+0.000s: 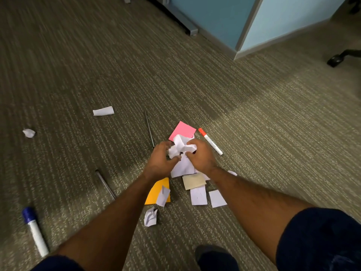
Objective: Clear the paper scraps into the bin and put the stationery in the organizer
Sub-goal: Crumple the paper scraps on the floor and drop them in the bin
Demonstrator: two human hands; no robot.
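My left hand (163,160) and my right hand (199,155) grip a bunch of crumpled white paper scraps (180,146) between them, just above the carpet. Under them lie a pink note (183,129), an orange note (158,189), a beige piece (193,180) and several white scraps (198,195). A red-capped marker (210,141) lies right of my hands. A blue-capped marker (34,230) lies at the lower left. Two thin dark pens (149,129) (105,183) lie left of the pile. No bin or organizer is in view.
Loose white scraps lie further left (103,111) (29,133) and near my feet (150,216). A blue partition wall (224,18) with a grey base stands at the back. A chair caster (336,59) shows at the right edge. My shoe (213,255) is at the bottom.
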